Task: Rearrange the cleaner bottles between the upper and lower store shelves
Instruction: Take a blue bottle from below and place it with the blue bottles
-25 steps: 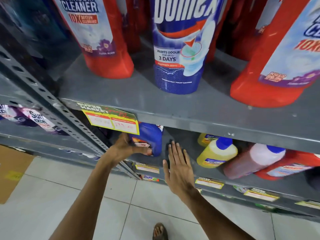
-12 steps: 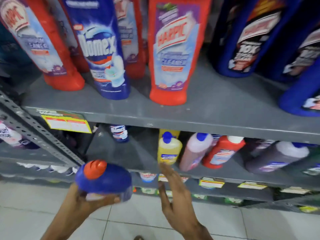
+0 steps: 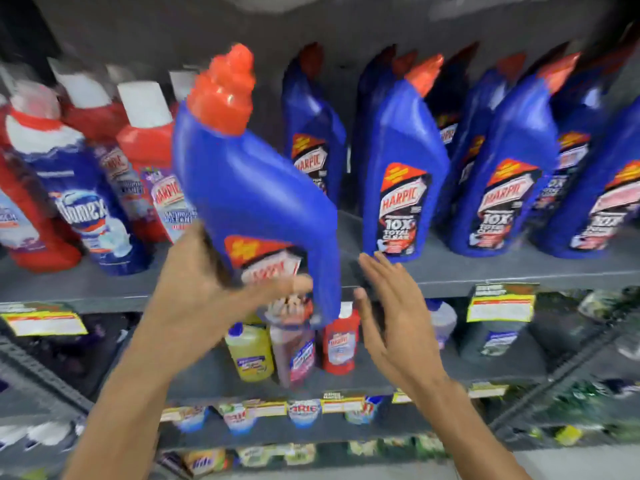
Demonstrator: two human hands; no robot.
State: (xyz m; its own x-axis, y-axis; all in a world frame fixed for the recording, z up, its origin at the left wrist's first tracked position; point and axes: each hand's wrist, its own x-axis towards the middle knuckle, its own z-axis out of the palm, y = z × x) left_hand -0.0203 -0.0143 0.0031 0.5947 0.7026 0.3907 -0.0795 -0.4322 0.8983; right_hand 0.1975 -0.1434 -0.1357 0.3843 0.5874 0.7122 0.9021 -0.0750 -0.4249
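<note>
My left hand (image 3: 204, 289) grips the base of a blue Harpic bottle (image 3: 256, 199) with an orange cap, held upright and tilted slightly left in front of the upper shelf (image 3: 485, 271). My right hand (image 3: 391, 317) hovers open just right of the bottle's base, fingers spread, not touching it. Several matching blue Harpic bottles (image 3: 405, 168) stand on the upper shelf to the right. Red Harpic bottles (image 3: 149, 161) and a Domex bottle (image 3: 86, 209) stand at the left. The lower shelf (image 3: 207, 375) holds small yellow (image 3: 249, 351), pink and red bottles.
Yellow price tags (image 3: 498, 306) hang on the upper shelf's front edge. Further shelves below carry small packs and tubs (image 3: 304, 410). A gap on the upper shelf lies behind the held bottle, between the red bottles and the blue row. The picture is motion-blurred.
My left hand pulled the blue bottle out of the lower shelf and raised it upright to the upper shelf's level. My right hand rose alongside it, staying open.
</note>
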